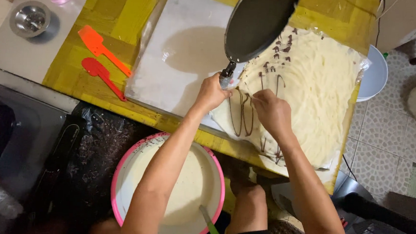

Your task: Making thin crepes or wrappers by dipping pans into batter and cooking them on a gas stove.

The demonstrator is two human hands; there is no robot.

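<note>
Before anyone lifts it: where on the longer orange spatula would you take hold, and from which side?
Grip the orange spatula by its thin handle, the end pointing toward the white sheet. Come from above: it lies flat on the yellow table, with the red spatula close beside it. The wide blade at the far end gives a poorer grip.

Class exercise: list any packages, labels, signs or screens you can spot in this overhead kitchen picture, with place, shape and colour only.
No label, sign or screen shows.
Clear plastic sheet: flat on the yellow table, beside the left hand, wrapped over a white board.
Crinkled black plastic: below the table's edge, left of the pink-rimmed bowl.
</note>
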